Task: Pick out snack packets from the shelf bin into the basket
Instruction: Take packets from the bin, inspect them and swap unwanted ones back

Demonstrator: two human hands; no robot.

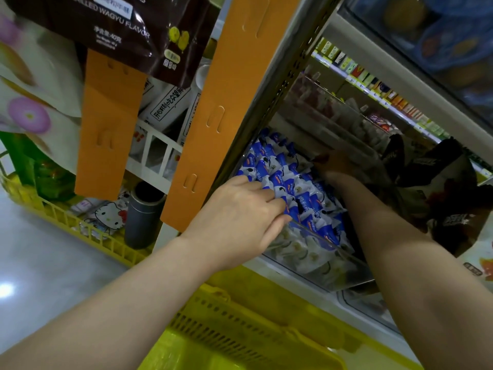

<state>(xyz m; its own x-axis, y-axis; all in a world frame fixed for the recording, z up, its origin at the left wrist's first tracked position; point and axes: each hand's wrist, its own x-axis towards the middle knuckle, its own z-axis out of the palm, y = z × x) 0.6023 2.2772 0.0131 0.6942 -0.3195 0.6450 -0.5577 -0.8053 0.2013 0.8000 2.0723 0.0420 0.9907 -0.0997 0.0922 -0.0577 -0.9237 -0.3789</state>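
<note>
A clear shelf bin (314, 236) holds several small blue-and-white snack packets (277, 166). My left hand (240, 217) reaches over the bin's front wall, its fingers curled into the packets near the front. My right hand (336, 164) is deeper in the bin in shadow, resting on the packets by the back wall; its fingers are partly hidden. The yellow basket (240, 329) sits directly below my arms, under the shelf edge.
An orange cardboard strip (216, 110) hangs left of the bin, with a dark snack bag (128, 28) above. Another yellow basket (80, 225) at the left holds a grey cylinder (144, 214) and bottles. Dark bags (432, 182) hang at the right.
</note>
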